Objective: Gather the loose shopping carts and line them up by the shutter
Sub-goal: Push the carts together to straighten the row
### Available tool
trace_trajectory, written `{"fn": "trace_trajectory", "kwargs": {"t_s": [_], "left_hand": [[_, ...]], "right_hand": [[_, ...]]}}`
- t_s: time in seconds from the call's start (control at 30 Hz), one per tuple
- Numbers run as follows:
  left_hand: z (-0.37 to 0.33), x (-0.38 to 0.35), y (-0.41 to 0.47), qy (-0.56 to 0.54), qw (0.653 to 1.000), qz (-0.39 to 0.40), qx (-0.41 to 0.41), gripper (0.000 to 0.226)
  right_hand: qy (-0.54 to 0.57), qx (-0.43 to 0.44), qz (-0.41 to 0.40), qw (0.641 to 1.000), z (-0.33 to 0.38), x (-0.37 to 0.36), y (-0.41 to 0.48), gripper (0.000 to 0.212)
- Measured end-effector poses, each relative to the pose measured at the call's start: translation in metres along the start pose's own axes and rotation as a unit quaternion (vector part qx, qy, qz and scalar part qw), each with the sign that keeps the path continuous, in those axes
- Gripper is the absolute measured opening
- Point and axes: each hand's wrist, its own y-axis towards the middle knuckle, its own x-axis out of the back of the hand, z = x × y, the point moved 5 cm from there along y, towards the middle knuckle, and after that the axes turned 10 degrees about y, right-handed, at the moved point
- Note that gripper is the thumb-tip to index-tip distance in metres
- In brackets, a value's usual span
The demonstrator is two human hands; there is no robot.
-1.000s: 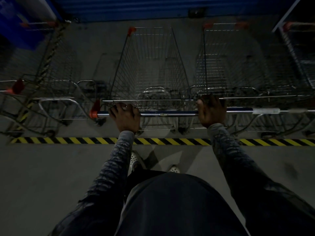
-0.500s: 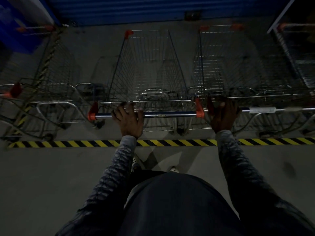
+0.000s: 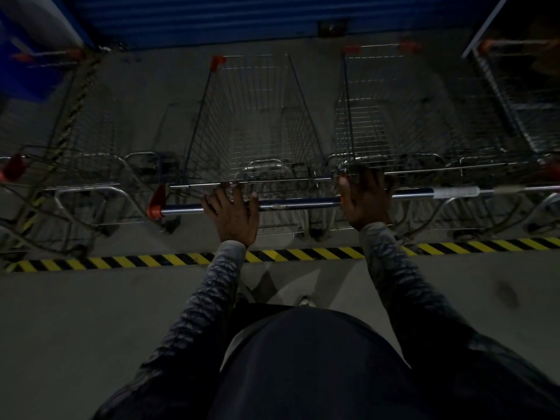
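A wire shopping cart [image 3: 254, 122] stands straight ahead of me, nose toward the blue shutter [image 3: 242, 19]. Its blue-and-chrome handle [image 3: 297, 204] has orange end caps. My left hand [image 3: 233, 215] lies on the left part of the handle with its fingers spread and straight. My right hand [image 3: 366, 198] lies over the handle's right end, fingers stretched forward onto the basket rim. A second cart [image 3: 409, 116] stands close on the right, side by side with the first.
Another cart [image 3: 75, 131] stands at an angle on the left, and one more [image 3: 521, 101] at the far right. Yellow-black hazard tape [image 3: 303, 254] crosses the concrete floor just behind the carts. My feet and dark clothing fill the lower middle.
Both hands gripped the handle a second ago; their fingers have since uncurled and now lie straight on it. The cart has stayed about where it was.
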Motion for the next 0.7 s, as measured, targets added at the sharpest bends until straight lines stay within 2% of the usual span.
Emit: {"fn": "trace_trajectory", "kwargs": {"t_s": [0.13, 0.33, 0.7], "left_hand": [[-0.0001, -0.0006, 0.0004, 0.001, 1.000, -0.007, -0.003, 0.041], [-0.0002, -0.0025, 0.0009, -0.011, 1.000, 0.006, 0.009, 0.041], [0.0006, 0.0014, 0.0010, -0.003, 0.999, 0.032, -0.001, 0.045]], "right_hand": [[-0.038, 0.001, 0.044, 0.998, -0.0041, -0.0139, 0.0027, 0.042], [-0.033, -0.011, 0.047, 0.998, -0.0013, -0.0129, 0.0057, 0.048], [0.001, -0.021, 0.001, 1.000, 0.0039, -0.0092, 0.0051, 0.039]]}}
